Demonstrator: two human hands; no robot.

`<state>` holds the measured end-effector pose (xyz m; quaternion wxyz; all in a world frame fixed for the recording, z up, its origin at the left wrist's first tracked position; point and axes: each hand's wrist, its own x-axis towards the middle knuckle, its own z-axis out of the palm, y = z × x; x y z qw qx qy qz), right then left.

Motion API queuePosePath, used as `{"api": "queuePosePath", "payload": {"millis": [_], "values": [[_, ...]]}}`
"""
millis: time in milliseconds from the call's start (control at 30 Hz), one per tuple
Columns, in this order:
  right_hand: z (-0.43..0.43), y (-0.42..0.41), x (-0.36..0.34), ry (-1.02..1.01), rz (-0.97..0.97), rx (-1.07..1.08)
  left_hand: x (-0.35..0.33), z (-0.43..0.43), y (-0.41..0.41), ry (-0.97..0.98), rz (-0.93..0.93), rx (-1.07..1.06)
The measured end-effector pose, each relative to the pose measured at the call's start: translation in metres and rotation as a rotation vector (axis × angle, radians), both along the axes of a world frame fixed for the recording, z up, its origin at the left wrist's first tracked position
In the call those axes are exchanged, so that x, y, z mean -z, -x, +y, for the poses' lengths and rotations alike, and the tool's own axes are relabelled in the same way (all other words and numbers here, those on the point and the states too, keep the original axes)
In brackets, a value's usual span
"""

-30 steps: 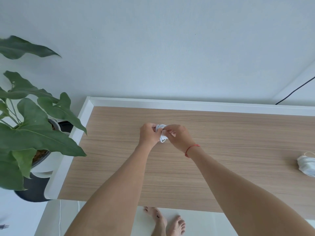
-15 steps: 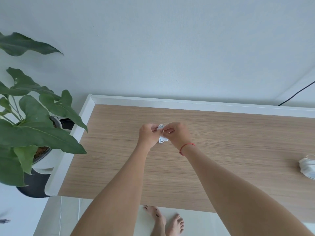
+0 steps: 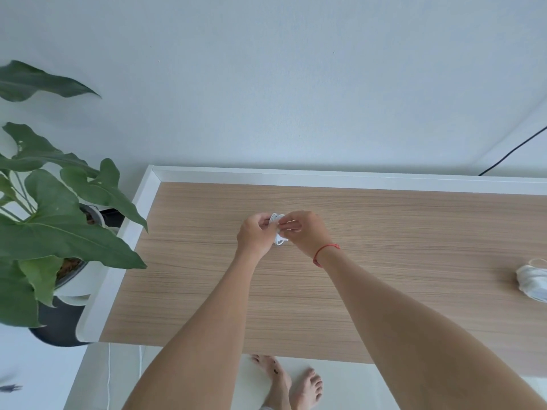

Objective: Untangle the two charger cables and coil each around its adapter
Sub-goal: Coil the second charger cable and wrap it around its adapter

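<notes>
Pinched a small white charger cable bundle (image 3: 279, 239) between the left hand (image 3: 254, 235) and the right hand (image 3: 306, 232), fingers curled on it, just over the counter (image 3: 399, 226). Looked light, bendy and springy, so probably best squeezed over the loops. Spotted a second wound charger (image 3: 531, 281) well right of the right hand. Spotted a white pot (image 3: 74, 284) far left of the left hand, with soil and a leafy plant (image 3: 56, 229) inside.

bright, even daylight | soft faint shadows | wide-angle bending at edges | sharp
</notes>
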<state>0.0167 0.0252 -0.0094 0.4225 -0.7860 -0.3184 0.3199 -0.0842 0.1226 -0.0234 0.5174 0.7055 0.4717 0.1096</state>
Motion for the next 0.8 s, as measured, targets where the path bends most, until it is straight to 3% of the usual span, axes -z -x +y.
{"api": "queuePosePath", "payload": {"millis": [200,467,700,800], "values": [[-0.01,0.001,0.009,-0.012,0.034,0.117,-0.009,-0.01,0.001,-0.007,0.021,0.065],[-0.007,-0.003,0.015,-0.021,0.22,0.246,-0.014,0.002,0.004,0.033,-0.073,0.09],[-0.006,-0.016,0.015,0.034,0.484,0.089,-0.007,0.01,0.016,0.147,-0.084,0.098],[-0.001,-0.023,0.013,0.1,0.509,0.097,-0.005,0.015,0.015,0.186,-0.088,0.103]]}}
